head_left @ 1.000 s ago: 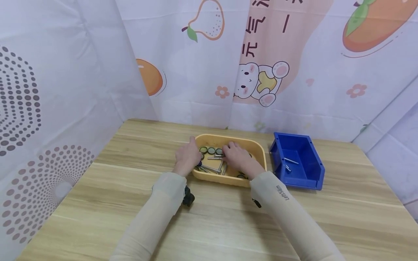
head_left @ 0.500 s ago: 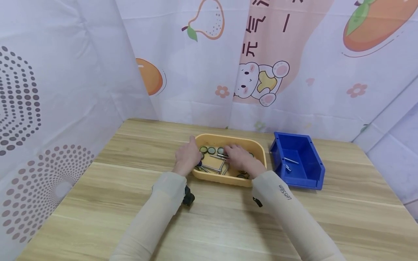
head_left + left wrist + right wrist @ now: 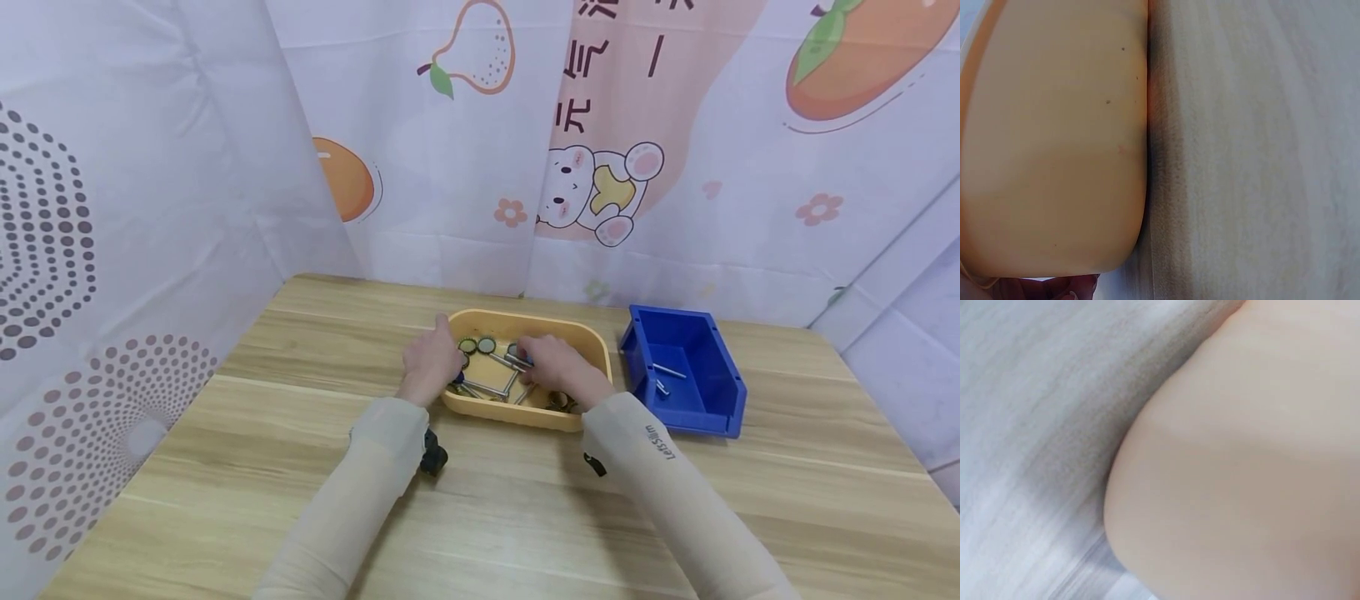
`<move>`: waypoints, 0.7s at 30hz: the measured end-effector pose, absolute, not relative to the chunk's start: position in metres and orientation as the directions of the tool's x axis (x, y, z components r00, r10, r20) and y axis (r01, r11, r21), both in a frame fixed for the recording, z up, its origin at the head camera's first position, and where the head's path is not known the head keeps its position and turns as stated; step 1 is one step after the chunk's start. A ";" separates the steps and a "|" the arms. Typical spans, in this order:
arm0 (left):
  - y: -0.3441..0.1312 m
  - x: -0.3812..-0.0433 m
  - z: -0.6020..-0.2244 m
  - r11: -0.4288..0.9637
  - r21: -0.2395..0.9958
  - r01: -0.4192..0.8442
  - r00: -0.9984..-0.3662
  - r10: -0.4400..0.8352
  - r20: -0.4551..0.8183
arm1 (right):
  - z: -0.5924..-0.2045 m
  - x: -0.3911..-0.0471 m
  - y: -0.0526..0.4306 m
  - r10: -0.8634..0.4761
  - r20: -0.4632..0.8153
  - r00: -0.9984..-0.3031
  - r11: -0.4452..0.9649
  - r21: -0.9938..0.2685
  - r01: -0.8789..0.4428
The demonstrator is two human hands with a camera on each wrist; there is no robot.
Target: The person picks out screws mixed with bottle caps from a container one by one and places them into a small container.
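Note:
A yellow-orange plastic bin sits on the table in the head view. My left hand grips its left end, and some of those fingers show at the bin's corner in the left wrist view. Inside lie silver bolts and round bottle caps. My right hand reaches down into the bin, its fingertips at the bolts near the middle. Whether it pinches one is hidden. The right wrist view shows only the bin's blurred outer wall and tabletop.
An open-fronted blue bin stands right of the yellow one, with a few metal bolts in it. A printed curtain hangs behind the wood-grain table.
My right hand has shifted slightly to the right inside the bin. Bolts near its fingertips have turned from level to slanting. My left hand has stayed in place.

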State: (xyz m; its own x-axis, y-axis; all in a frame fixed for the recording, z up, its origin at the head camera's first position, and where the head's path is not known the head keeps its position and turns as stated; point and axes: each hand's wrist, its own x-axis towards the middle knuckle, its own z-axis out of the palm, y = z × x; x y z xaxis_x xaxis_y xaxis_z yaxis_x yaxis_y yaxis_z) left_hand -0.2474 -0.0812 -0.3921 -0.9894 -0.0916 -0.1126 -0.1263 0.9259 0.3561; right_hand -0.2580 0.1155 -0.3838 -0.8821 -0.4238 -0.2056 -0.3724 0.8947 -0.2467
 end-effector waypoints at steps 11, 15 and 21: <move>-0.082 -0.248 -0.393 0.926 0.354 -0.129 -0.989 -0.093 -0.119 | -0.383 -0.254 0.117 -0.438 -0.175 -0.882 0.886 -0.250 -0.390; -0.081 -0.248 -0.393 0.924 0.359 -0.130 -0.989 -0.093 -0.119 | -0.384 -0.255 0.118 -0.435 -0.175 -0.883 0.888 -0.242 -0.390; -0.081 -0.247 -0.392 0.918 0.373 -0.137 -0.987 -0.095 -0.128 | -0.385 -0.256 0.119 -0.432 -0.172 -0.885 0.893 -0.215 -0.395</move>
